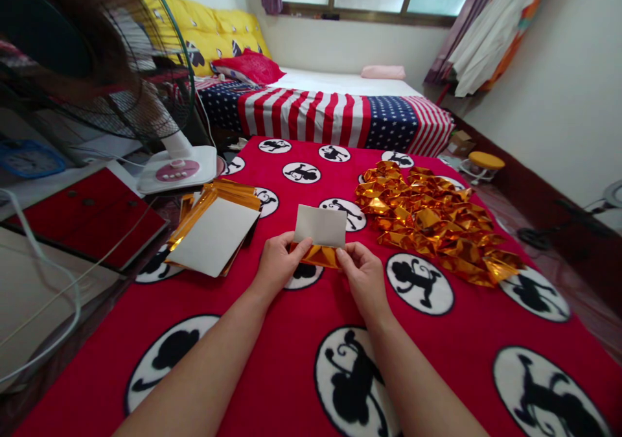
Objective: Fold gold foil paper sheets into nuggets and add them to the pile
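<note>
Left hand and right hand, thumbs near-closed, pinched grey-and-gold sheet at frame centre; sheet stack lay centre left, gold pieces centre right; uneven grip risked skewing sheet; draught from fan, upper left, risked shifting stack.

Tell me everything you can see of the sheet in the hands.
The sheet is small and rectangular, with a plain pale-grey face and a shiny orange-gold, foil-like band along its near edge that looks creased. It is over the red cloth; whether it touches that is hard to tell. The left hand pinches its near left corner, thumb on top, and the right hand holds its near right corner.
</note>
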Available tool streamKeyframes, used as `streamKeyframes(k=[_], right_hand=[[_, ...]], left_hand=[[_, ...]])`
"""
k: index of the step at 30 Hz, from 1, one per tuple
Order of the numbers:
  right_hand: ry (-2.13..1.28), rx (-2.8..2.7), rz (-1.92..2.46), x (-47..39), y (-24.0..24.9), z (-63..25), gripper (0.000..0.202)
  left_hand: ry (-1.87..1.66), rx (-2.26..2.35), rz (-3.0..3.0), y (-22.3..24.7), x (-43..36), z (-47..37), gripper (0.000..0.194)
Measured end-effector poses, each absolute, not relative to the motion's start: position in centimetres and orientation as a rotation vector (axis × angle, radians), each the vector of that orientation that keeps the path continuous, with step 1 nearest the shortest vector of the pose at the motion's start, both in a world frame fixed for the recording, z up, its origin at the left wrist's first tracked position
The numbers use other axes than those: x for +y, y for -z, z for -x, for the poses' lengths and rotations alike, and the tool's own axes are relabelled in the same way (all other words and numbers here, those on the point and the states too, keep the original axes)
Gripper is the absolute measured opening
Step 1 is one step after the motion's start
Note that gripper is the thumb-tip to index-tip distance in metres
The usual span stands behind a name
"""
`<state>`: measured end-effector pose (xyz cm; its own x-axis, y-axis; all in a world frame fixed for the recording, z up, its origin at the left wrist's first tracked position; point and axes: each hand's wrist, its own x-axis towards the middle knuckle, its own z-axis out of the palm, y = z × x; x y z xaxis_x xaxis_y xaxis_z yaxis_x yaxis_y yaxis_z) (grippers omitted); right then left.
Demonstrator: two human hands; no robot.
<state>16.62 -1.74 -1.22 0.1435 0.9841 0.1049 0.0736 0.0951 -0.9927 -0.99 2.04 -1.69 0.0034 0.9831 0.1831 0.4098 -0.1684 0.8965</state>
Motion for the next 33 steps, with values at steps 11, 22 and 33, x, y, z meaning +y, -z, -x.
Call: streamKeyframes(k=[11,22,33], right_hand=[[-0.960,-1.093,1.246,-2.0,0.7,-16.5,0.025],[-1.032,-1.126,1.191,-2.1,0.1,-16.6,0.031],[-1.060,-1.150,1.160,-1.7,1.2,-16.5,0.029]], left_hand=[[-1.334,1.300,-1.298,1.0,2.0,0.9,0.033],[-1.404,1.344,-1.275,0.8,1.9,1.1,0.034],[-1.357,1.318,-1.384,0.8,1.7,0.8,0.031]])
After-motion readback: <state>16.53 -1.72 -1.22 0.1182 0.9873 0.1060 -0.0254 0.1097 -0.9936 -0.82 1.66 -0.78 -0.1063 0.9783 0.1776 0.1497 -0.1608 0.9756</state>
